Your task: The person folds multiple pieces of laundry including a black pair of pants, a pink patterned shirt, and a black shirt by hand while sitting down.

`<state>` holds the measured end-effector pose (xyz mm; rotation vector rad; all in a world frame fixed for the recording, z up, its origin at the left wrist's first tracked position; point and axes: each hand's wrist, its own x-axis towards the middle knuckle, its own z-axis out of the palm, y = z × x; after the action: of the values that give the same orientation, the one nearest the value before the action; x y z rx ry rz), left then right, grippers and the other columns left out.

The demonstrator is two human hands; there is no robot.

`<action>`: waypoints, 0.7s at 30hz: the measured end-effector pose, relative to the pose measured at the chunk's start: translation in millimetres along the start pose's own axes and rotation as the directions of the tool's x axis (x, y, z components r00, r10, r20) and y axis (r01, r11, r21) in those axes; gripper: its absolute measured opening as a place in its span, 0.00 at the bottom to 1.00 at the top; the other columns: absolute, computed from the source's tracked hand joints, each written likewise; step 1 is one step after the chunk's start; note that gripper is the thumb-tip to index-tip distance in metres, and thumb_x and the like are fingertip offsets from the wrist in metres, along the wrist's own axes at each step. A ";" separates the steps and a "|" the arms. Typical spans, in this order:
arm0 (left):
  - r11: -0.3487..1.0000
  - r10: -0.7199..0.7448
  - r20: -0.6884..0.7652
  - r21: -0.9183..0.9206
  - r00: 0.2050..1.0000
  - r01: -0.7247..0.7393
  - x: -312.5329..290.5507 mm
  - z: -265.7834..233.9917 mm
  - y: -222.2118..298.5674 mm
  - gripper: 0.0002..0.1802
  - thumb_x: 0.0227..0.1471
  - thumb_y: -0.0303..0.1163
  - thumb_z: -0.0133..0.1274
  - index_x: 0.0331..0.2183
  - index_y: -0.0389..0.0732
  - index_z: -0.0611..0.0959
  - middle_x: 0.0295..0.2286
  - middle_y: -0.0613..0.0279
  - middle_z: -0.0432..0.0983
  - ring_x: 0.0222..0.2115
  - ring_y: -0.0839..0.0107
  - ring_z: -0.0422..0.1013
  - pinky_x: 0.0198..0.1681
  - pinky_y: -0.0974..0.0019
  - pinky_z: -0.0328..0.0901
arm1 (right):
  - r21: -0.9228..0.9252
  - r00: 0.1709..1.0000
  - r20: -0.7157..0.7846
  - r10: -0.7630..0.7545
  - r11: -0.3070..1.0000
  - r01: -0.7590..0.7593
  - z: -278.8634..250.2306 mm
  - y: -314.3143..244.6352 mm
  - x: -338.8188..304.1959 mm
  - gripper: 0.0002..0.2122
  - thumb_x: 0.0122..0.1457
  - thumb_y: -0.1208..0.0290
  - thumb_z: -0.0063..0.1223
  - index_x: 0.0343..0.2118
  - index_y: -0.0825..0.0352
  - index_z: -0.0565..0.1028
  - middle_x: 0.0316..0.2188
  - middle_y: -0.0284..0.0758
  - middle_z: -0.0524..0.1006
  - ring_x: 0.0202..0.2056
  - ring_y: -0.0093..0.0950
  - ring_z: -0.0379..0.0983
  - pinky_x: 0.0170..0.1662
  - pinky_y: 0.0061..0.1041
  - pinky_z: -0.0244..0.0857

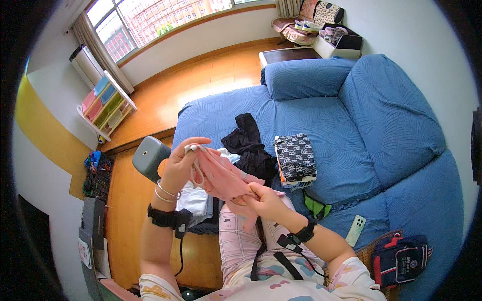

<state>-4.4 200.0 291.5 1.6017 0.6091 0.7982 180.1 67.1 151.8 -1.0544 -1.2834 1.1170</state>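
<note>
The left hand (179, 164) pinches the white-trimmed edge of a pink garment (219, 175), thumb against curled fingers; the right hand (271, 203) grips its other end, fingers closed. The garment hangs above the lap. Its slack middle could crease, and a light pinch could let it slip. Beyond, white clothing (192, 200) near the left edge of the sofa (326, 120) could slide off if nudged; a careless right forearm might skew the folded stack (295, 156).

There at near right lay a pale green phone (355, 231), a navy-and-red bag (405, 261) to its right! Far right, shoes (307, 25) sat on a cushioned chair (296, 36); far left, a pastel drawer unit (104, 107) stood near the curtain (98, 45)!
</note>
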 end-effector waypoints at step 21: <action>0.994 -0.097 0.074 0.054 0.993 0.093 -11.6 -7.0 34.7 0.15 0.59 0.31 0.40 0.42 0.33 0.77 0.33 0.44 0.78 0.34 0.61 0.76 0.38 0.64 0.72 | -0.190 0.929 0.271 -0.253 0.932 0.309 -16.7 21.7 39.0 0.08 0.46 0.70 0.62 0.31 0.64 0.80 0.40 0.36 0.75 0.43 0.34 0.69 0.48 0.34 0.60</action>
<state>-18.6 189.4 324.2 1.6295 0.6496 0.6528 195.2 109.5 136.5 -0.8793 -1.7352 0.9092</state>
